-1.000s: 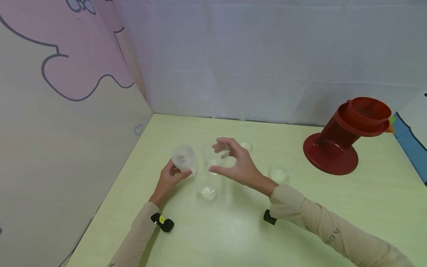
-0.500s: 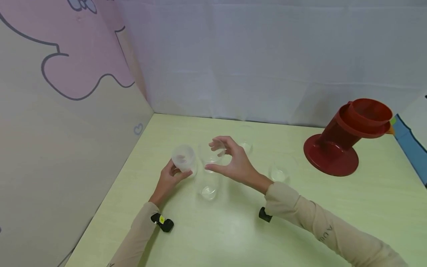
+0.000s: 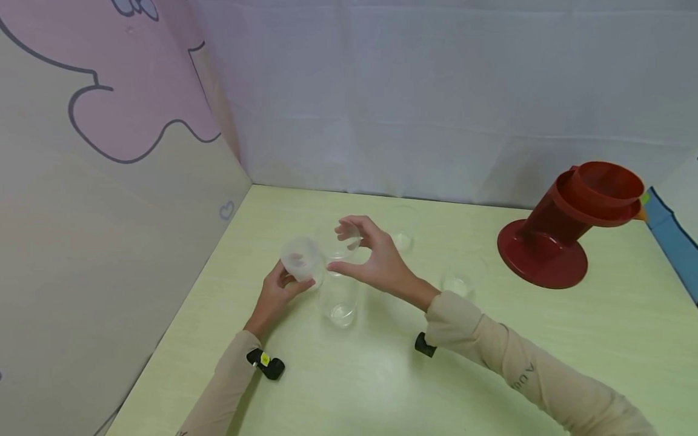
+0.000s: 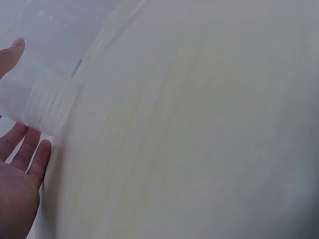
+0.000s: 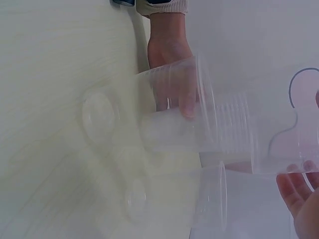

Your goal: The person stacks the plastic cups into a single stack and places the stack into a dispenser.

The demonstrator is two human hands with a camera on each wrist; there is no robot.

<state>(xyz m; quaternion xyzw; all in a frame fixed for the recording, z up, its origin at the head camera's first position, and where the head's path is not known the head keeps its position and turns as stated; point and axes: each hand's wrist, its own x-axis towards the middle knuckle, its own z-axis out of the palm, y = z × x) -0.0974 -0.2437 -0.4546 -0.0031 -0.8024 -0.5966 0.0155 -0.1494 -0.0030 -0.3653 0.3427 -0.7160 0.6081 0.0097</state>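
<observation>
Holding a frosted cup point(image 3: 301, 257) in my left hand point(image 3: 274, 295), I grip a clear cup point(image 3: 328, 245), raised just beside it, in my right hand point(image 3: 383, 261). Lowering mine carelessly could topple the third cup point(image 3: 339, 300), nearer me on the table point(image 3: 371, 393).

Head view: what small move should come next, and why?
Likely shift the right hand slightly left, bringing its clear plastic cup over the cloudier plastic cup in the left hand: that one's mouth faces up, and the two look close but not nested.
</observation>
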